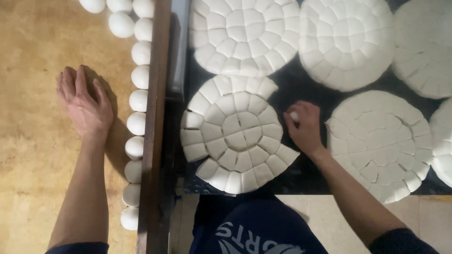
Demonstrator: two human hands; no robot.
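Observation:
My left hand [84, 106] rests flat on the tan board [33, 141], fingers together, holding nothing, just left of a row of white dough balls [136, 123]. My right hand [305, 126] is closed on a small piece of dough [294, 115] at the right edge of the nearest cut dough disc [235, 134]. That disc is scored into many wedges and has gaps at its upper right rim.
Several more scored dough discs lie on the dark surface [301, 84]: one at top middle [242, 35], one at top right [346, 42], one at right [381, 143]. A brown wooden rail [153, 141] separates board and dark surface.

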